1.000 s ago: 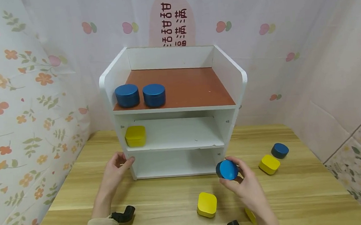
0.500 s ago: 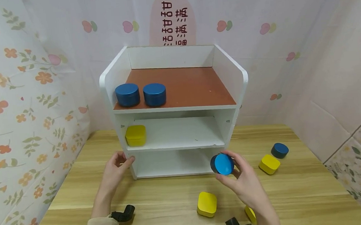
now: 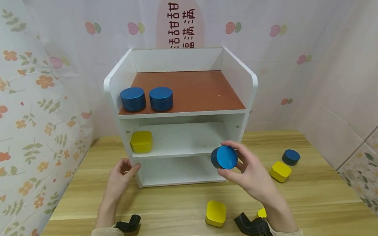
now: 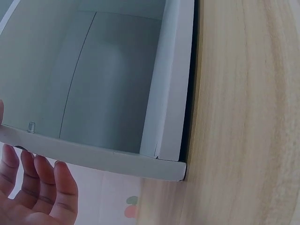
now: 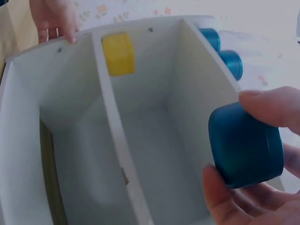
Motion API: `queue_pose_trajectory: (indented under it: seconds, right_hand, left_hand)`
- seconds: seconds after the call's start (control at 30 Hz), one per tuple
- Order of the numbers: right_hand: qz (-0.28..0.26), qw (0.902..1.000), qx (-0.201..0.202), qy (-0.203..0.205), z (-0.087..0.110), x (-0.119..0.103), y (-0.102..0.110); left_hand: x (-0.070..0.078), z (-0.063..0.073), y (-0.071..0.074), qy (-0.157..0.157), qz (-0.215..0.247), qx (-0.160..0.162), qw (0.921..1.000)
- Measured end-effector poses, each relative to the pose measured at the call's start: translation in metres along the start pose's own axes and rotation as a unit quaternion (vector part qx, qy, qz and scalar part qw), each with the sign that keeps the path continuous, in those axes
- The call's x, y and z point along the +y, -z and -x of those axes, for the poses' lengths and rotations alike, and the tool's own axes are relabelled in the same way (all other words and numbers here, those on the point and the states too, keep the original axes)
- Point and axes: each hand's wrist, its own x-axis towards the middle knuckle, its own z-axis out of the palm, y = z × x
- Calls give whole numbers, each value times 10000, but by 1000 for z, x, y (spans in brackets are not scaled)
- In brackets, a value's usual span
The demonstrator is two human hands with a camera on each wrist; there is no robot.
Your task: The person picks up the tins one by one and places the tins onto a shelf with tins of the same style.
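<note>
Right hand (image 3: 251,168): fingers are gripping a blue tin (image 3: 225,157) before the shelf (image 3: 187,137).
Left hand (image 3: 120,179): thumb and fingers are pinching the shelf's left side.

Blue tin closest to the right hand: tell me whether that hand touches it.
Touching. The right wrist view shows it: the right hand pinches the blue tin from opposite sides.
</note>
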Motion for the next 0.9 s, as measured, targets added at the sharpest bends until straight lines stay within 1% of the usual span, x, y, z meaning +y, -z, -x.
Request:
queue_pose_trajectory:
  seconds: [0.13,0.3,0.47,0.67,0.9]
  right_hand:
    - [-294,9992,-252,114,-12,-7,7]
    - [-456,9974,-431,348,-28,-20,18]
    - [-649,9946,-661,462,-48,-39,25]
    - [-511,9919,-915,722,-75,-56,27]
    - [-504,9923,-916,666,-102,-71,35]
  left_hand:
    - [1,-1,0,-39,-87,-32,9999]
    - [2,-4,-1,-92,-164,-52,9998]
    - [0,-4,1,-110,-77,14,9999]
    - [-2,0,2,-84,-108,39,9999]
    - [-2,0,2,-54,-63,19,10000]
